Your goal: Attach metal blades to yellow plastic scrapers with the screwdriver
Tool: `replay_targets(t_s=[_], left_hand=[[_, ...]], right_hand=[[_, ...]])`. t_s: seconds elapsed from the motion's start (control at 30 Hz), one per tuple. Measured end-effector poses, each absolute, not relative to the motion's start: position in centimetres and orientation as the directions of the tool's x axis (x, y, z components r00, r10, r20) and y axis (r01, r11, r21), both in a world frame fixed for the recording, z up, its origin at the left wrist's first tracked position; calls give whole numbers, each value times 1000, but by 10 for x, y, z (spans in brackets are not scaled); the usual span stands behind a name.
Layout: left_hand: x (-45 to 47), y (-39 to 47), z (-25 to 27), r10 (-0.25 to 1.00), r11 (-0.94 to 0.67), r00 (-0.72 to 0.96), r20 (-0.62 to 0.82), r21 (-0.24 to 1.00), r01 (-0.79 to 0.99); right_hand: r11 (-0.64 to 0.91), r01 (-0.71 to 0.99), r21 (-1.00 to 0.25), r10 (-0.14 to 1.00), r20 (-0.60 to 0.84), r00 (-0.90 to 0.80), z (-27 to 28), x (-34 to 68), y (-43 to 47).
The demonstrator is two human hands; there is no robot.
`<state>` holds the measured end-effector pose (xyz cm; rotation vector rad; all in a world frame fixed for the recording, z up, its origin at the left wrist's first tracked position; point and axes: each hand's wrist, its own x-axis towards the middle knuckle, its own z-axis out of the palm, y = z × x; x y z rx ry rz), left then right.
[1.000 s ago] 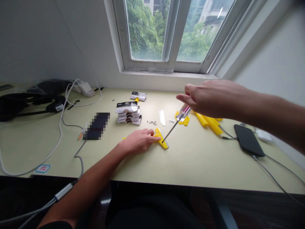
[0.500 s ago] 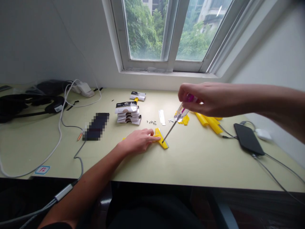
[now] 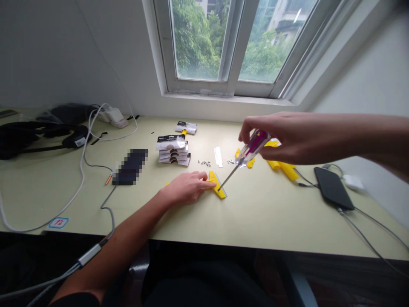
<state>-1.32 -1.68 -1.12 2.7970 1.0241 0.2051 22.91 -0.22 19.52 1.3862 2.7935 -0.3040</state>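
Observation:
A yellow scraper [image 3: 220, 191] lies flat on the table, a metal blade along its right edge. My left hand [image 3: 188, 187] is closed over its handle, the index finger stretched along the neck, pinning it to the tabletop. My right hand [image 3: 266, 134] grips the clear and purple handle of a screwdriver [image 3: 234, 169] between thumb and fingers. The screwdriver slants down to the left, and its tip rests at the lower hole of the scraper head. Whether a screw sits under the tip is too small to tell. Much of the scraper's handle is hidden by my left hand.
Behind the scraper lie small screws [image 3: 204, 163], thin blades [image 3: 218, 157], small white nuts [image 3: 230, 161] and yellow pieces [image 3: 251, 163]. Stacked packaging cards [image 3: 173, 149] stand back left. Yellow handles [image 3: 287, 169] and a cabled black phone [image 3: 334, 187] lie right. A white cable [image 3: 81, 183] runs left.
My right hand's fingers have loosened and shifted on the screwdriver handle, showing more of it. The tip stays at the scraper's lower hole. My left hand keeps its place on the scraper.

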Motion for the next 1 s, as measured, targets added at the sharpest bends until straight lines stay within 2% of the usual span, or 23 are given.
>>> replay_targets(t_s=[0.07,0.13,0.2,0.33,0.47,0.53,0.63,0.77,0.87,0.93,1.0], left_hand=[[-13,-17,-12,652,-753,754,78,190,630],[-14,-17,-12,651,-754,755,80,186,630],[-14,-17,-12,648,-757,758,79,184,628],[-14,-16,-12,648,-757,758,77,179,629],[-13,-16,-12,648,-758,758,81,164,631],[-13,-16,-13,651,-756,754,84,160,635],[-13,-16,-14,649,-757,756,85,161,633],[-13,-16,-14,650,-756,756,81,169,632],[-13,-16,-14,655,-752,751,84,169,638],[-14,-16,-13,655,-752,750,90,175,636],[-15,-16,-12,654,-752,751,96,186,632]], right_hand=[[526,839,-137,835,-106,-541,191,229,1],[463,878,-124,882,-30,-470,184,230,6],[488,857,-166,870,12,-493,180,234,11],[613,685,-394,749,16,-662,176,237,7],[509,581,-636,815,140,-562,157,229,-9],[463,467,-753,837,199,-509,145,227,-14],[433,313,-846,848,264,-459,136,232,-17],[437,221,-872,855,327,-402,142,245,-17],[484,213,-849,846,393,-360,150,248,-19],[520,340,-784,842,402,-360,149,247,-17],[529,576,-623,839,284,-464,140,244,-10]])
